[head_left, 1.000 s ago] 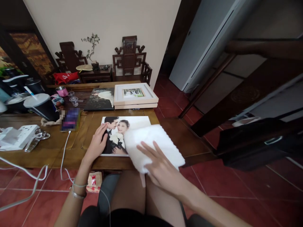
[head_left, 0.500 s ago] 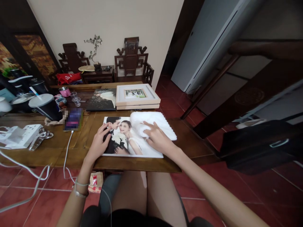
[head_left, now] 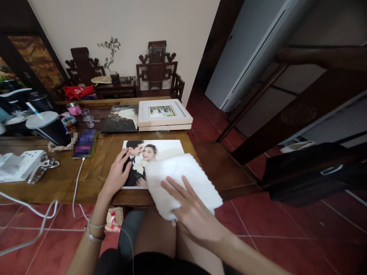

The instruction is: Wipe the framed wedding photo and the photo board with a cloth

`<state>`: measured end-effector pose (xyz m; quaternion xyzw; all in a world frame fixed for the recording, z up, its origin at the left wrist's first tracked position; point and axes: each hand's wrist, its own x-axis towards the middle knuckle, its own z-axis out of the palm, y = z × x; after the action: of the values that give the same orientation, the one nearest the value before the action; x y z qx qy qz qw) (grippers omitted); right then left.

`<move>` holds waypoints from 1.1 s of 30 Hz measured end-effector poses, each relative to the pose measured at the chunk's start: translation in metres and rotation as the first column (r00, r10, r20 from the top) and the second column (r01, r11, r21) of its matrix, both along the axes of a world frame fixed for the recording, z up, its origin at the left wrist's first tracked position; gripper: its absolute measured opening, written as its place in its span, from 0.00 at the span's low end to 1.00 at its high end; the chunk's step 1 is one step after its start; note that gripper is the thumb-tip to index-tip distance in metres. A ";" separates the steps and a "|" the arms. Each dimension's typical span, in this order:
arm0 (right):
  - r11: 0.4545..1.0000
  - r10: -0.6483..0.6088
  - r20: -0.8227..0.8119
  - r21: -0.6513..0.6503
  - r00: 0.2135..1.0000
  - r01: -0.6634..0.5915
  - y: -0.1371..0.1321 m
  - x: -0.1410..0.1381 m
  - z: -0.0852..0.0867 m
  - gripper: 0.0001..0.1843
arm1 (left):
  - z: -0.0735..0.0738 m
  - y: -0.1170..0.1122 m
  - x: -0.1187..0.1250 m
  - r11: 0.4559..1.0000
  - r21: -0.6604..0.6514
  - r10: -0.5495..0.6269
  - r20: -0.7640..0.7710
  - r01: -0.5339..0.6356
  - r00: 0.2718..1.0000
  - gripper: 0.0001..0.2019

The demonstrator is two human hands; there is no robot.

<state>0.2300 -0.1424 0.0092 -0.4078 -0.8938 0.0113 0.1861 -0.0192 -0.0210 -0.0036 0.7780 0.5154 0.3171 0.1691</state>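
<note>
A glossy photo panel [head_left: 166, 147] of a couple lies flat at the table's near edge. My left hand [head_left: 117, 173] rests on its left side, fingers stretched out, holding nothing. A fluffy white cloth [head_left: 186, 168] covers the panel's right and lower part and reaches out past the table edge above my lap. My right hand [head_left: 190, 206] has hold of this cloth, with its fingers spread over the top; the thumb is mostly hidden.
Behind the panel are a light wooden picture frame [head_left: 183, 110] and a dark photo panel [head_left: 119, 124]. To the left are a phone [head_left: 84, 143] on a charging cable, a lidded cup [head_left: 47, 128] with a straw and a white power strip [head_left: 25, 166].
My right hand has pulled the white cloth toward me and down, from the panel's upper right to its near edge. The left hand stays on the panel's left side.
</note>
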 end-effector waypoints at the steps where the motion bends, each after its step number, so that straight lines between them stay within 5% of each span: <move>1: 1.000 0.001 0.003 -0.011 1.000 -0.001 0.001 0.001 0.002 0.12 | 0.000 0.000 0.000 1.000 -0.001 -0.005 -0.001 0.005 1.000 0.23; 13: 0.975 -0.211 0.063 -0.064 0.976 0.215 0.149 0.019 0.019 0.15 | -0.001 0.001 -0.002 1.000 -0.010 -0.015 0.027 0.016 1.000 0.23; 17: 0.978 -0.197 0.054 -0.056 0.979 0.200 0.129 0.013 0.009 0.14 | 0.002 0.000 -0.001 1.000 -0.014 -0.001 0.022 0.001 1.000 0.23; 26: 1.000 -0.016 0.016 -0.004 1.000 0.016 -0.003 0.011 -0.001 0.11 | 0.003 -0.001 0.001 1.000 -0.019 0.002 0.022 -0.001 1.000 0.24; 29: 1.000 0.000 0.020 -0.028 1.000 0.001 -0.002 0.016 0.005 0.12 | 0.000 0.001 -0.001 1.000 -0.007 -0.013 0.020 0.013 1.000 0.24; 33: 0.995 -0.083 0.028 -0.045 0.996 0.084 0.043 0.026 0.015 0.16 | -0.006 0.004 -0.003 1.000 0.010 -0.023 0.021 0.022 1.000 0.22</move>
<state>0.2557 -0.0992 0.0241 -0.4491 -0.8778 0.0187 0.1655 -0.0220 -0.0169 -0.0092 0.7811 0.5032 0.3261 0.1744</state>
